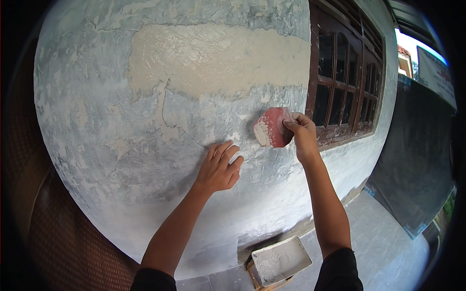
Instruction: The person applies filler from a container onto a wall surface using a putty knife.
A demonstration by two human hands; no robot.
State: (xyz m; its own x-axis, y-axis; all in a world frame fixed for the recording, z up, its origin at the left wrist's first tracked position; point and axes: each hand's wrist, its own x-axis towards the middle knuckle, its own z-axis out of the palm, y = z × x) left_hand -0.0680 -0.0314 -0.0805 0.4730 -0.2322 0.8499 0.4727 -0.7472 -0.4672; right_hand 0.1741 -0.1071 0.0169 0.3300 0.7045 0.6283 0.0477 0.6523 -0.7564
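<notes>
My right hand [304, 136] pinches a red putty spreader [278, 130] between thumb and fingers. Pale putty coats the spreader's left edge. The spreader is in front of the grey, rough wall [160, 150]; whether it touches the wall I cannot tell. Lower and to the left, my left hand [221, 169] holds nothing. Its fingers are bent and apart, with the tips at or close to the wall. Above both hands a broad cream putty patch [213, 58] spreads up to the window frame.
A brown wooden window [342, 72] is set into the wall at the right. Below, a tray [257, 269] of white putty rests on a low wooden support over the tiled floor [374, 242]. A dark sheet [412, 145] hangs at the far right. Brown woven material [73, 233] lies left.
</notes>
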